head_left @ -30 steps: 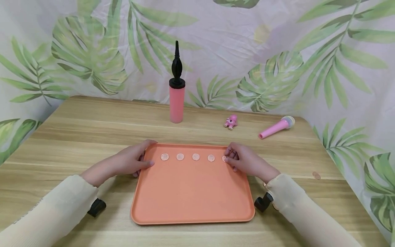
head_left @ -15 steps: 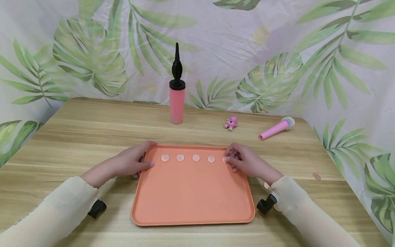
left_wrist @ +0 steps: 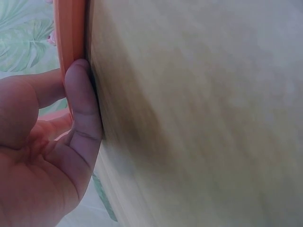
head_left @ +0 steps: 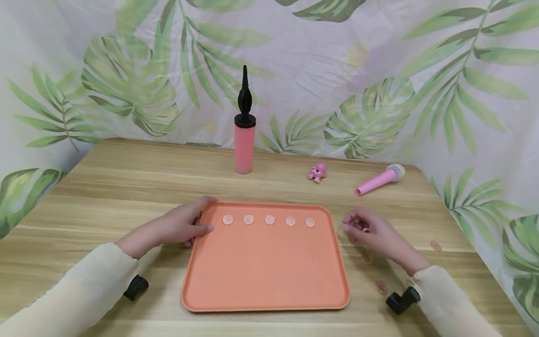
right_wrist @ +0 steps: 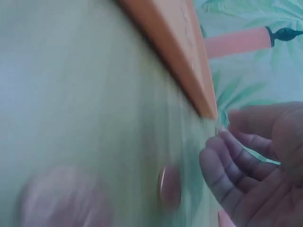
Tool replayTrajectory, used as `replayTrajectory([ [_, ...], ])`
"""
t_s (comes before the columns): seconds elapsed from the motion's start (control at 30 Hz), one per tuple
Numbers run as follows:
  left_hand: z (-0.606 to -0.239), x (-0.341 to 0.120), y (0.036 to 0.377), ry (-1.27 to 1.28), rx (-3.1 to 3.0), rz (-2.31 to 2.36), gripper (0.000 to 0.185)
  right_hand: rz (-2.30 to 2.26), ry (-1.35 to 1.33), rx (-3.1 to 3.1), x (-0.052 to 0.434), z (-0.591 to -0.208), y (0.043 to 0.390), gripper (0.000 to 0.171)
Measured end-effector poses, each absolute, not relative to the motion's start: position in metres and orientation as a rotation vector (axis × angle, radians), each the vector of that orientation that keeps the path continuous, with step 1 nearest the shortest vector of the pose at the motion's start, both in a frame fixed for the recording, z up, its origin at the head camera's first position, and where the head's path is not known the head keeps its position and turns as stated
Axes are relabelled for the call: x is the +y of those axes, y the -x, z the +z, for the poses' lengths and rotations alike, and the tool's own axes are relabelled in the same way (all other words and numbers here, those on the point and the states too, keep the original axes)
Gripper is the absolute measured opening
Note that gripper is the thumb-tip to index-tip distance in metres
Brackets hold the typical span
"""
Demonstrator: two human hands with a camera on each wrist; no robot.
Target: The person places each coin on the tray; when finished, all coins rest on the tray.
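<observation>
An orange tray lies on the wooden table, with several copper-coloured coins in a row along its far side. My left hand grips the tray's left edge near the far corner, thumb over the rim. In the left wrist view, the fingers press against the tray's outer side. My right hand is just beyond the tray's right edge, fingers loosely curled and holding nothing. Under and beside it on the table are loose coins, two of them blurred in the right wrist view.
Behind the tray stands a pink hand pump with a black top. A small pink bear figure and a pink toy microphone lie at the back right. One more coin lies near the table's right edge.
My right hand has let go of the rightmost coin in the row and moved right, off the tray. The left hand keeps its place on the tray. The head view has tilted slightly.
</observation>
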State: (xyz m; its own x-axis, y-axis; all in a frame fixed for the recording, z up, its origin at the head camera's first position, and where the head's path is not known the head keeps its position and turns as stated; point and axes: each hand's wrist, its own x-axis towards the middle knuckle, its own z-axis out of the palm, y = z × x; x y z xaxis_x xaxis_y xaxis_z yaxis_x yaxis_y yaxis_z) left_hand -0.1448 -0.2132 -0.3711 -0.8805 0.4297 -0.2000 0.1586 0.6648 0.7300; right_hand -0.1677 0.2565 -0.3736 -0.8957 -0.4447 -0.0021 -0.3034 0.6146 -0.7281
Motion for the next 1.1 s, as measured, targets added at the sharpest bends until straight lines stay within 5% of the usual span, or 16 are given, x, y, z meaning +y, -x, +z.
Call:
replayTrajectory([
  [0.5,-0.374,-0.214,0.145,-0.472,2.530,1.056,0.069,-0.923,0.673,2.526,0.298,-0.371,0.142,0.031],
  [1.1,-0.372,-0.213,0.145,-0.475,2.529,1.050,0.068,-0.919,0.687,2.606,0.301,-0.379,0.134,0.014],
])
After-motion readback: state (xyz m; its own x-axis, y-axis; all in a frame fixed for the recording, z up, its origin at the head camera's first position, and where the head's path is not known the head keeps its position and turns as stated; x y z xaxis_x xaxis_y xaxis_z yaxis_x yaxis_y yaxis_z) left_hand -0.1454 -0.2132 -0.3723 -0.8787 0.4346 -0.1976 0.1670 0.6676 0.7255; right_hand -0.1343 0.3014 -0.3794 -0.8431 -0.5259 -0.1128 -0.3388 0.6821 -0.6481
